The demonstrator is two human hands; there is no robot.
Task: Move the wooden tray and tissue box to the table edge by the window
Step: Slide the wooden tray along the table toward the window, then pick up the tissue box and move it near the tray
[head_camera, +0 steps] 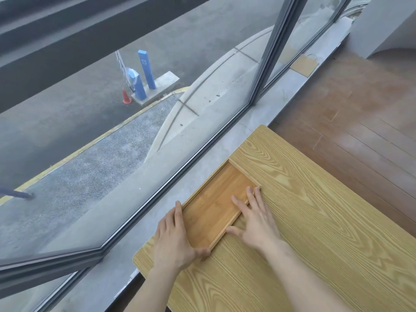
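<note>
Window glass (135,143) runs along the far side of my table (304,221), with a concrete sill between. Wooden tray (216,206): positioned flat along the window-side table edge — this step reads as essentially complete. My left hand (173,237) grips the tray's near corner; my right hand (254,219) lies spread, fingers flat over its inner rim. Tissue box: not in view (presumably still to be moved).
</note>
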